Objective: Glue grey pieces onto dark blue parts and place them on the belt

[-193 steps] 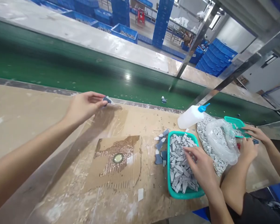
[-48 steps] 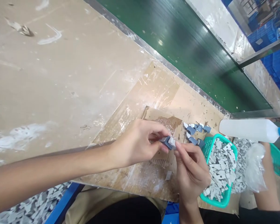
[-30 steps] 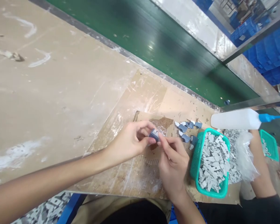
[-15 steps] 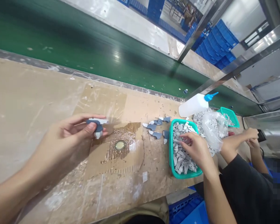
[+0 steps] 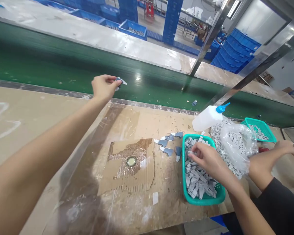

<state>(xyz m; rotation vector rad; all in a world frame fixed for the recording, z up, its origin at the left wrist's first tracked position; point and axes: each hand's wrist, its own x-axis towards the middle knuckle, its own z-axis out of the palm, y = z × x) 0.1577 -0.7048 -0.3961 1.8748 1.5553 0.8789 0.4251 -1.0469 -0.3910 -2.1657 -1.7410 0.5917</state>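
My left hand (image 5: pixel 104 86) is stretched out over the green conveyor belt (image 5: pixel 152 88), pinching a small dark-grey and white plastic part (image 5: pixel 120 81). Over the teal basket (image 5: pixel 203 203), my right hand (image 5: pixel 207 156) has its thumb and fingertips together at the heap of light-grey pieces (image 5: pixel 198 181). A small pale piece seems to be between those fingertips, mostly hidden. Left of the basket, several grey-and-white parts (image 5: pixel 167 151) lie on the worktable. Nearby is a piece of cardboard (image 5: pixel 105 182) with a wet, glossy patch and a round cap-like disc (image 5: pixel 131 161).
Behind the basket, a white bottle with a blue nozzle (image 5: pixel 207 119) leans over. A clear plastic bag of small pieces (image 5: pixel 235 143) and another teal basket (image 5: pixel 259 129) are at right, near a co-worker's arm (image 5: pixel 267 163). A metal post (image 5: pixel 205 42) rises beyond the belt.
My left hand has moved forward from above the table to over the belt, carrying the grey-and-white part. My right hand stays at the basket. The view has tilted up.
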